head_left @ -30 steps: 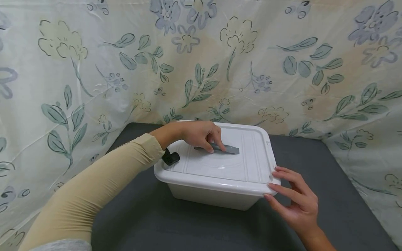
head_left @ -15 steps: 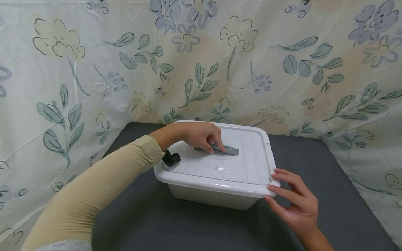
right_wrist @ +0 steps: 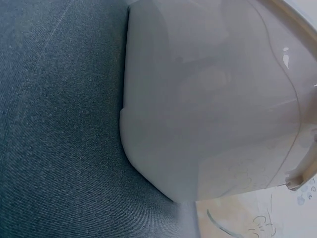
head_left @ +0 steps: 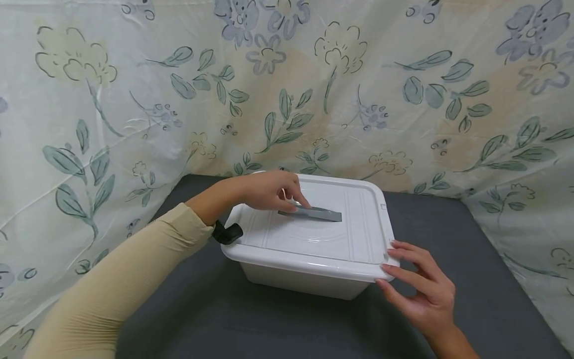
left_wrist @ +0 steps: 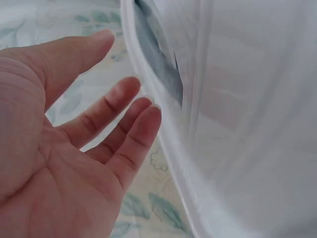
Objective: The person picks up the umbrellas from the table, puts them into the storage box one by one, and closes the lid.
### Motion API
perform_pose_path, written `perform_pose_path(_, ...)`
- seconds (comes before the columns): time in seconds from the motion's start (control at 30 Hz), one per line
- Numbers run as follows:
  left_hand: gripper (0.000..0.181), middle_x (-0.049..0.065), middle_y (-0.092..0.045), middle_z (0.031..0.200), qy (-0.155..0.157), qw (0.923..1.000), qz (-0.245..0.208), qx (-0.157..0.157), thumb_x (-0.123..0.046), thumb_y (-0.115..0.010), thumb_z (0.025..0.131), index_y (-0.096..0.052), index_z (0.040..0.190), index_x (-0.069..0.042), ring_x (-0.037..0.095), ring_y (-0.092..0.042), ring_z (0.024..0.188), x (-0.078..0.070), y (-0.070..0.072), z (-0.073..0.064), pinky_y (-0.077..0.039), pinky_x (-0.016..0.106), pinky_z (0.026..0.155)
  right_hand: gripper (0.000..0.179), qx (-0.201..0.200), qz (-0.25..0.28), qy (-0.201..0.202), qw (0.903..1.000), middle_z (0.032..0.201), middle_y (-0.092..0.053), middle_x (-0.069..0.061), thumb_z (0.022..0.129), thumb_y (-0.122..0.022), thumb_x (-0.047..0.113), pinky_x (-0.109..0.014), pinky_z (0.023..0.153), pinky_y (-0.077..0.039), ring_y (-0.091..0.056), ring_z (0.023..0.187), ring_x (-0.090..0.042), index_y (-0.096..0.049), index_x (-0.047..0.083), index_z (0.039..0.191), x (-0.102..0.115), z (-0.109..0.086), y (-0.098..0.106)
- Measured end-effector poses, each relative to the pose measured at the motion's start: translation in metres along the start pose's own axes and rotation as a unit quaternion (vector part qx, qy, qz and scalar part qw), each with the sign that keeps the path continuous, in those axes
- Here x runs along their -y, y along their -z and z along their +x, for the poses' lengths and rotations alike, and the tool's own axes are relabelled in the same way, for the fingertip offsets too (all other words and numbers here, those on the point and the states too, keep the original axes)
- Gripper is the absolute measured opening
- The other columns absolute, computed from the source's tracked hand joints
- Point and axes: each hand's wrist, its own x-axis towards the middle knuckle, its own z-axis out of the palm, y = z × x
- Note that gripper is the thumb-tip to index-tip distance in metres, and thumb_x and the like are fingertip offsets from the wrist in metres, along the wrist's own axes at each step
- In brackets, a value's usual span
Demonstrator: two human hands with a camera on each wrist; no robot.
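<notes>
A white lidded storage box sits on the dark surface, its lid point(head_left: 287, 244) resting on the tub point(head_left: 309, 284). Across the lid's middle runs a flat grey handle point(head_left: 320, 214). My left hand point(head_left: 269, 192) is over the handle's left end in the head view, with thumb and forefinger close to it. The left wrist view has that hand point(left_wrist: 74, 134) with thumb apart, fingers loosely bent and nothing held, beside the white rim point(left_wrist: 171, 144). My right hand point(head_left: 421, 284) holds the lid's near right corner between fingertips above and thumb lower down. The right wrist view shows only the tub's side point(right_wrist: 198, 109).
A dark grey cloth surface point(head_left: 269, 324) lies under the box. Floral fabric point(head_left: 341, 99) hangs behind and along both sides. A black piece point(head_left: 227, 233), probably the wrist camera mount, hangs at my left cuff over the lid's left edge.
My left hand has drawn back leftward along the handle, uncovering more of it. The left curtain has shifted a little to the left. The box and my right hand have hardly moved.
</notes>
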Motion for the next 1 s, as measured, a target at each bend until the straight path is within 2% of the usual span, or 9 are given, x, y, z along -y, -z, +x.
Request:
perform_pose_path(0.23, 0.034, 0.004, -0.064, 0.115, 0.029, 0.9975, -0.017, -0.062, -0.017, -0.068, 0.098, -0.071, 0.133, -0.020, 0.021, -0.063, 0.112, 0.008, -0.001, -0.035, -0.056, 0.039, 0.100, 0.028, -0.004, -0.008, 0.018, 0.9998, 0.103, -0.070, -0.029, 0.081, -0.088, 0.013, -0.026, 0.104, -0.053, -0.067, 0.115, -0.033, -0.076, -0.012, 0.083, 0.000, 0.002, 0.000)
perform_pose_path(0.4, 0.041, 0.007, -0.065, 0.124, 0.065, 0.9935, -0.014, -0.092, -0.019, -0.068, 0.099, -0.066, 0.139, -0.016, 0.027, -0.062, 0.120, 0.016, -0.007, -0.051, -0.053, 0.048, 0.106, 0.028, -0.007, -0.004, 0.038, 0.9993, 0.101, -0.071, -0.029, 0.081, -0.088, 0.013, -0.027, 0.103, -0.054, -0.068, 0.113, -0.033, -0.076, -0.012, 0.082, 0.001, 0.006, -0.001)
perform_pose_path(0.5, 0.044, 0.006, -0.065, 0.131, 0.092, 0.9896, -0.003, -0.111, -0.022, -0.069, 0.098, -0.064, 0.141, -0.017, 0.027, -0.061, 0.120, 0.019, -0.009, -0.060, -0.053, 0.049, 0.104, 0.027, -0.004, -0.004, 0.039, 0.9992, 0.101, -0.072, -0.028, 0.081, -0.088, 0.013, -0.027, 0.103, -0.054, -0.069, 0.113, -0.033, -0.076, -0.012, 0.082, 0.002, 0.006, -0.001)
perform_pose_path(0.6, 0.046, 0.007, -0.063, 0.138, 0.111, 0.9857, 0.021, -0.125, -0.023, -0.070, 0.097, -0.062, 0.142, -0.015, 0.028, -0.060, 0.119, 0.023, -0.010, -0.067, -0.052, 0.049, 0.101, 0.028, 0.000, -0.005, 0.037, 0.9993, 0.101, -0.072, -0.028, 0.082, -0.087, 0.013, -0.026, 0.104, -0.054, -0.068, 0.114, -0.032, -0.076, -0.012, 0.083, 0.002, 0.007, 0.000)
perform_pose_path(0.73, 0.049, 0.012, -0.058, 0.146, 0.123, 0.9808, 0.057, -0.140, -0.024, -0.070, 0.098, -0.060, 0.144, -0.011, 0.033, -0.056, 0.132, 0.028, -0.014, -0.073, -0.047, 0.055, 0.111, 0.028, -0.001, -0.004, 0.040, 0.9992, 0.101, -0.072, -0.028, 0.082, -0.087, 0.013, -0.026, 0.104, -0.054, -0.069, 0.114, -0.032, -0.076, -0.013, 0.082, 0.001, 0.007, 0.001)
perform_pose_path(0.83, 0.051, 0.016, -0.053, 0.151, 0.140, 0.9761, 0.067, -0.152, -0.027, -0.069, 0.099, -0.058, 0.146, -0.010, 0.038, -0.048, 0.142, 0.031, -0.019, -0.075, -0.039, 0.059, 0.118, 0.028, -0.002, -0.003, 0.043, 0.9991, 0.100, -0.072, -0.028, 0.082, -0.087, 0.013, -0.026, 0.104, -0.054, -0.069, 0.113, -0.032, -0.076, -0.012, 0.082, 0.001, 0.008, 0.001)
perform_pose_path(1.0, 0.058, 0.019, -0.043, 0.159, 0.163, 0.9661, 0.097, -0.175, -0.033, -0.062, 0.102, -0.049, 0.153, -0.009, 0.040, -0.039, 0.148, 0.035, -0.032, -0.076, -0.034, 0.059, 0.121, 0.028, 0.000, -0.003, 0.042, 0.9991, 0.100, -0.072, -0.027, 0.081, -0.088, 0.014, -0.026, 0.104, -0.054, -0.069, 0.113, -0.032, -0.076, -0.012, 0.082, 0.001, 0.008, 0.001)
